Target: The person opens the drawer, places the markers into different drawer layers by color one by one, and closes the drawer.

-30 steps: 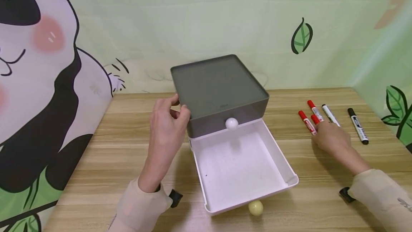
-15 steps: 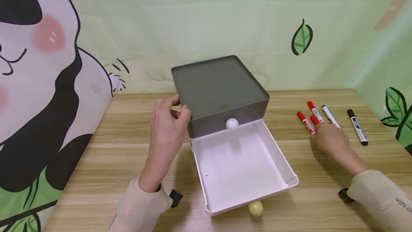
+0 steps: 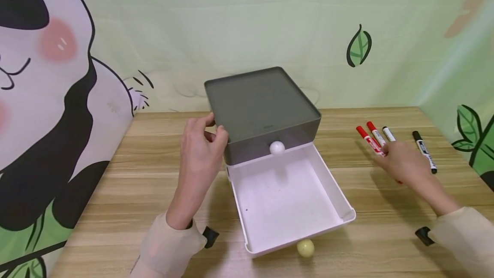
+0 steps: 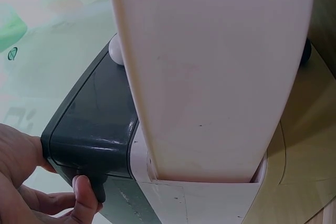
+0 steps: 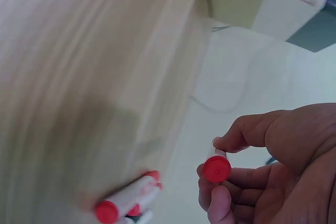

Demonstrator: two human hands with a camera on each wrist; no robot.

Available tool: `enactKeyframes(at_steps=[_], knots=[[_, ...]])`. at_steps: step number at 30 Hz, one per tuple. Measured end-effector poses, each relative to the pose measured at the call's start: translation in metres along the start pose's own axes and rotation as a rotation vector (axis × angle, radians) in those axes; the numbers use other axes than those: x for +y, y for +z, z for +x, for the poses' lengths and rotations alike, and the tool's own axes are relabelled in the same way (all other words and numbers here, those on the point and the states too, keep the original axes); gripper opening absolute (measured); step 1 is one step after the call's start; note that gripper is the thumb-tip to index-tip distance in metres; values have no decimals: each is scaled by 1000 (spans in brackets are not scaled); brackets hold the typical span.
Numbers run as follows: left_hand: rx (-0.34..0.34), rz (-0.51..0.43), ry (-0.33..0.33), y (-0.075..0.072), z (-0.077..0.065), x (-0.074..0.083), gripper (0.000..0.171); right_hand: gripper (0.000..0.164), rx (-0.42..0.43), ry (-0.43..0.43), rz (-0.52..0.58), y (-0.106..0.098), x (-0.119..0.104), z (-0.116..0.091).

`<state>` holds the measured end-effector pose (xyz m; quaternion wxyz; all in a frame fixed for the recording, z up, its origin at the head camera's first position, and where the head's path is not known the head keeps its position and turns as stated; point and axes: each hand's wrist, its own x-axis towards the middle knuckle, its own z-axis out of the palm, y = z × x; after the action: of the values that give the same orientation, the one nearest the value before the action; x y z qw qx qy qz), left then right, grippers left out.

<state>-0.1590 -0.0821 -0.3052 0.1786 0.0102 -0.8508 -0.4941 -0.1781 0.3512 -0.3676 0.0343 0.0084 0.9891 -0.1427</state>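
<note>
A desktop drawer box with a dark grey top [image 3: 262,102] stands mid-table; its white drawer [image 3: 285,200] is pulled out towards me, and nothing but a small dark speck shows inside. At the box's left side, my left hand [image 3: 202,149] holds the upper section by its edge, fingers curled; the left wrist view shows finger and thumb at the dark corner. My right hand [image 3: 409,164] pinches a red marker [image 5: 217,169] between thumb and fingers, over the table at right. Most of that marker is hidden in the head view; a red end peeks out below the hand.
Two red markers [image 3: 371,140] lie side by side just left of the right hand. Beyond it are a white marker [image 3: 389,133] with a black cap and a black marker [image 3: 424,151]. A white knob [image 3: 277,148] and a yellow knob [image 3: 305,248] stick out from the box front.
My right hand has shifted slightly right and towards me, picking up the red marker. One red marker left behind now lies closer to the other. The left hand keeps its place.
</note>
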Motion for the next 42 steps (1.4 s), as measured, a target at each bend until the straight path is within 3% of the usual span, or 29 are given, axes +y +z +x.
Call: enactKeyframes(at_steps=[4, 12, 26, 36, 42], knots=[[2, 0, 4, 1, 0, 0, 46, 20, 27, -32, 23, -13, -9, -7], [-5, -3, -6, 1, 0, 1, 46, 28, 41, -76, 64, -38, -23, -22], [-1, -1, 2, 0, -1, -1, 46, 31, 104, -120, 13, -85, -63, -55], [-1, -5, -1, 1, -1, 0, 47, 22, 179, -208, 13, -99, -85, -78], [5, -11, 5, 1, -1, -1, 46, 19, 159, -246, 49, -101, -99, -91]])
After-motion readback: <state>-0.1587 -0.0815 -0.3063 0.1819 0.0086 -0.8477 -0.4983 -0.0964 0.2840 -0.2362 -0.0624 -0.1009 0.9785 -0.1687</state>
